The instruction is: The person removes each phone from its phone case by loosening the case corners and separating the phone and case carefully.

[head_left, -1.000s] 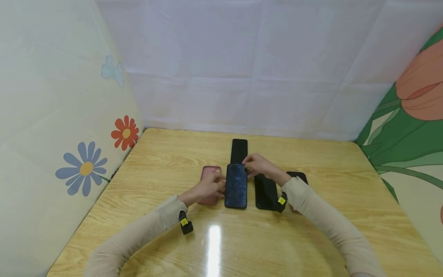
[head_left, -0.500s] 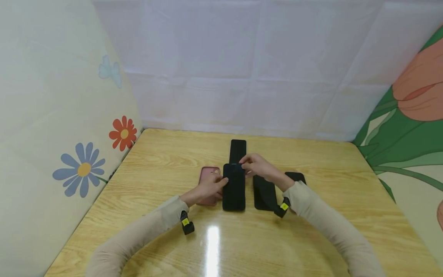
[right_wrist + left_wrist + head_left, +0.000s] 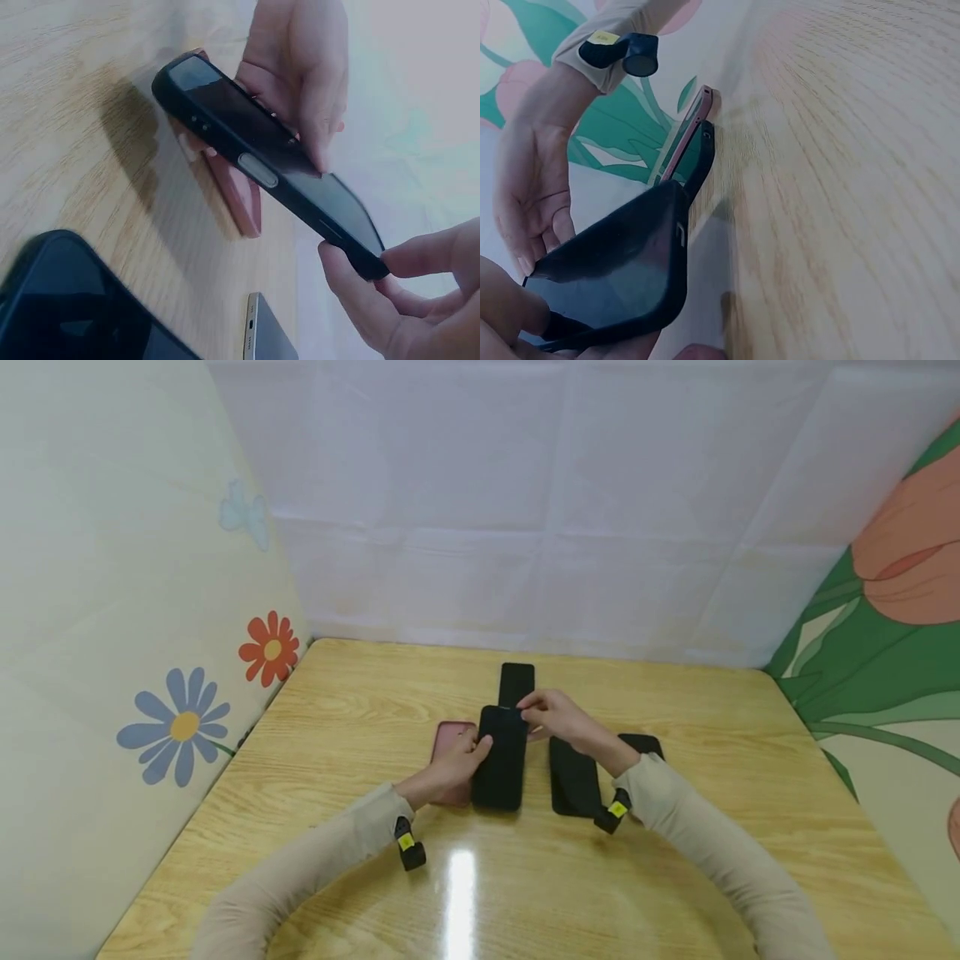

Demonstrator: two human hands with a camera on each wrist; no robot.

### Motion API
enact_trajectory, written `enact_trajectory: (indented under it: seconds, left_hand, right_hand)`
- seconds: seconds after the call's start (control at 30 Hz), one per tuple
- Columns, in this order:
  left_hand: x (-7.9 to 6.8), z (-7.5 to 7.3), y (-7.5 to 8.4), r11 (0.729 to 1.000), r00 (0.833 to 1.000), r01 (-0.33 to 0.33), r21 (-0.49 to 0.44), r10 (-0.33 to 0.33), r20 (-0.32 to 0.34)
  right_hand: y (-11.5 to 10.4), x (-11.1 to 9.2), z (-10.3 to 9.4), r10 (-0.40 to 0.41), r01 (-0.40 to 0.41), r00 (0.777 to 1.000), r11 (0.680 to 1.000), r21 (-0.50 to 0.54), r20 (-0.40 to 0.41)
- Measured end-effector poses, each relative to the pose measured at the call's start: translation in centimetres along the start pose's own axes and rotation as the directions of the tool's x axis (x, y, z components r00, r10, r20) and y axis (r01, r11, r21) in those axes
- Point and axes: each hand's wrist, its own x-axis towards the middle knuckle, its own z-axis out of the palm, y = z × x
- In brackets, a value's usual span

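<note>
Both hands hold a black-edged phone (image 3: 499,768) with its dark screen up, tilted and raised off the table. My left hand (image 3: 456,762) grips its left side, thumb over the screen and fingers underneath. At the upper right corner, my right hand (image 3: 555,718) pinches the edge between thumb and fingers, as the right wrist view shows. A slot and buttons show along the side of the phone's black case (image 3: 259,171). Beneath and beside my left hand lies a pink phone case (image 3: 450,737), partly covered by that hand.
Behind the held phone lies another dark phone (image 3: 517,683). To the right are a black phone (image 3: 572,777) and one more dark phone (image 3: 642,743), partly hidden by my right forearm. The wooden table (image 3: 360,693) meets a white cloth backdrop (image 3: 450,577).
The phone has risen off the table, tilted and shifted slightly left. My left hand has moved from beside it to gripping it, thumb on the screen. My right hand stays at the upper corner.
</note>
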Motion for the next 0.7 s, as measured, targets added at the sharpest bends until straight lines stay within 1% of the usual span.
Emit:
enact_trajectory:
  seconds: [0.13, 0.23, 0.3, 0.47, 0.53, 0.63, 0.7]
  left_hand:
    - [0.2, 0.0, -0.2, 1.000, 1.000, -0.021, 0.002, 0.021, -0.021]
    - [0.3, -0.1, -0.2, 0.999, 0.999, -0.019, 0.029, 0.020, -0.028]
    - [0.3, -0.1, -0.1, 0.999, 1.000, -0.005, 0.033, 0.006, -0.029]
    - [0.2, -0.4, 0.3, 1.000, 0.999, 0.004, 0.024, -0.003, -0.036]
    - [0.3, -0.6, 0.5, 1.000, 0.999, -0.003, 0.020, 0.004, -0.039]
    - [0.3, -0.7, 0.7, 0.999, 0.999, -0.015, 0.041, 0.017, -0.043]
    - [0.3, -0.7, 0.8, 0.998, 0.999, -0.023, 0.058, 0.026, -0.045]
  right_hand:
    - [0.2, -0.1, 0.0, -0.031, 0.031, 0.999, 1.000, 0.006, -0.019]
    - [0.5, -0.1, 0.1, -0.044, 0.044, 0.999, 0.999, 0.008, -0.027]
    - [0.7, -0.1, 0.1, -0.041, 0.041, 0.999, 0.999, 0.004, -0.030]
    - [1.1, 0.0, 0.4, -0.053, 0.053, 0.998, 0.999, -0.005, -0.025]
    - [1.3, 0.0, 0.6, -0.051, 0.051, 0.999, 0.999, 0.007, -0.012]
    - [1.6, 0.1, 0.8, -0.038, 0.038, 0.999, 0.999, 0.012, 0.002]
    - [1.7, 0.1, 1.0, -0.035, 0.034, 0.999, 0.999, -0.011, -0.009]
